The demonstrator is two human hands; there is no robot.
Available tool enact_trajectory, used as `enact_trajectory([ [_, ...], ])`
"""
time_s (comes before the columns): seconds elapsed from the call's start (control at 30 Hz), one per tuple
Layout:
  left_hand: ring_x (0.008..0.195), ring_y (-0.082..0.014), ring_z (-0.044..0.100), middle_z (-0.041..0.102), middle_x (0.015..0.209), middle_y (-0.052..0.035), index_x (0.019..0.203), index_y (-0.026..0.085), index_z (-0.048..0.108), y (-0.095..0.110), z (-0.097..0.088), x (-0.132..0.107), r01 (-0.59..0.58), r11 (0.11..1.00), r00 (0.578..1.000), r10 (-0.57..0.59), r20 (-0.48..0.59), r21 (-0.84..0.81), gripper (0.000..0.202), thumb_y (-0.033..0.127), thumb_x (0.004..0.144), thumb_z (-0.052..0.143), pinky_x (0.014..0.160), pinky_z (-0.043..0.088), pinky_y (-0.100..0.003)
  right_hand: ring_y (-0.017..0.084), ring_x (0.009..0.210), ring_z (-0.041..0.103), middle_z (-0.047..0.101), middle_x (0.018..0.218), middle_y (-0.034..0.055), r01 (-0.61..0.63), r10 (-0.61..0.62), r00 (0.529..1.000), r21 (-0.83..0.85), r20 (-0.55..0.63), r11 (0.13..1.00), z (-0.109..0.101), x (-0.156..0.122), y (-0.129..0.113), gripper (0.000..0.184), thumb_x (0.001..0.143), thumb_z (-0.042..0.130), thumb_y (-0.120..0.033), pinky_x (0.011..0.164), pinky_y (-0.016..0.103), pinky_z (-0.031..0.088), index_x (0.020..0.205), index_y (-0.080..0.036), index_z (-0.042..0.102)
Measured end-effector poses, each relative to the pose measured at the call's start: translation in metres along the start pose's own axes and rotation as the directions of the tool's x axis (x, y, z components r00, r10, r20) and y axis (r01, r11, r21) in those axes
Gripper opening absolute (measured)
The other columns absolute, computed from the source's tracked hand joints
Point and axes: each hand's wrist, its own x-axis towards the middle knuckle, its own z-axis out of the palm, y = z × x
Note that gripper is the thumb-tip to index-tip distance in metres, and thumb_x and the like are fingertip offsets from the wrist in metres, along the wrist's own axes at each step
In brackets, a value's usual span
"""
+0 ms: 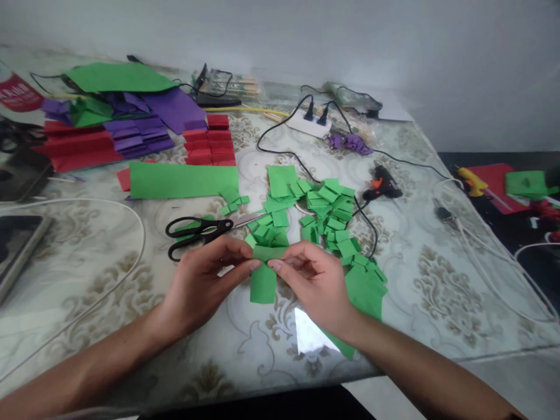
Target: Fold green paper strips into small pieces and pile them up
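Note:
Between my two hands is a small strip of green paper [263, 284], with a fold or crease near its upper part. My left hand [210, 274] pinches its left edge between thumb and fingers. On the opposite edge, my right hand [312, 277] pinches it the same way. Just beyond my left hand lie black-handled scissors [205, 228], their blades pointing right under or against some cut paper. A heap of small green paper pieces [332, 204] spreads past my fingers, several of them folded. A larger green sheet [365, 291] sits partly behind my right wrist.
A long green strip [184, 181] lies at left, near folded red paper [210, 143] and purple paper [140, 134]. A black glue gun [382, 184] rests at right, its cord crossing the table. Behind is a white power strip [310, 121]. A phone-like device [20, 251] lies far left.

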Motion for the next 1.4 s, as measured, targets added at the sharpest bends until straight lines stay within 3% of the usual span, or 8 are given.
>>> enact_trajectory([
  [0.17, 0.073, -0.0171, 0.075, 0.078, 0.085, 0.0005, 0.092, 0.024, 0.073, -0.0037, -0.0005, -0.0002, -0.018, 0.999, 1.000, 0.018, -0.007, 0.030, 0.009, 0.025, 0.088, 0.081, 0.069, 0.065, -0.026, 0.015, 0.068, 0.072, 0.076, 0.078, -0.0007, 0.019, -0.019, 1.000, 0.014, 0.012, 1.000, -0.0006, 0.0025, 0.0041, 0.020, 0.087, 0.081, -0.025, 0.062, 0.026, 0.060, 0.104, -0.023, 0.072],
  [0.4, 0.080, -0.0204, 0.079, 0.081, 0.091, -0.0024, 0.097, 0.023, 0.076, -0.0041, -0.0011, -0.0012, 0.054, 0.998, 0.998, -0.054, 0.007, -0.025, 0.011, 0.028, 0.089, 0.081, 0.076, 0.069, -0.031, 0.016, 0.070, 0.073, 0.077, 0.080, 0.0010, 0.010, -0.009, 1.000, -0.048, 0.030, 0.999, -0.0024, 0.0034, 0.0020, 0.011, 0.088, 0.080, -0.028, 0.063, 0.027, 0.062, 0.093, -0.022, 0.072],
  [1.0, 0.077, -0.0152, 0.076, 0.077, 0.086, -0.0006, 0.093, 0.020, 0.074, -0.0023, 0.0012, -0.0019, 0.110, 0.987, 0.994, -0.107, 0.027, -0.113, 0.008, 0.022, 0.088, 0.079, 0.070, 0.064, -0.022, 0.016, 0.070, 0.074, 0.078, 0.080, 0.0011, 0.006, -0.005, 1.000, -0.052, 0.022, 0.999, -0.0017, 0.0038, 0.0037, 0.009, 0.089, 0.079, -0.027, 0.064, 0.026, 0.062, 0.093, -0.022, 0.073],
  [1.4, 0.078, -0.0166, 0.075, 0.078, 0.088, -0.0026, 0.097, 0.020, 0.074, -0.0049, 0.0015, -0.0028, 0.103, 0.990, 0.994, -0.098, 0.053, -0.099, 0.008, 0.021, 0.089, 0.078, 0.071, 0.064, -0.025, 0.015, 0.069, 0.069, 0.073, 0.076, -0.0003, -0.049, 0.051, 0.997, -0.025, 0.052, 0.998, -0.0008, 0.0042, 0.0053, 0.023, 0.083, 0.086, -0.037, 0.064, 0.027, 0.058, 0.091, -0.022, 0.070],
])
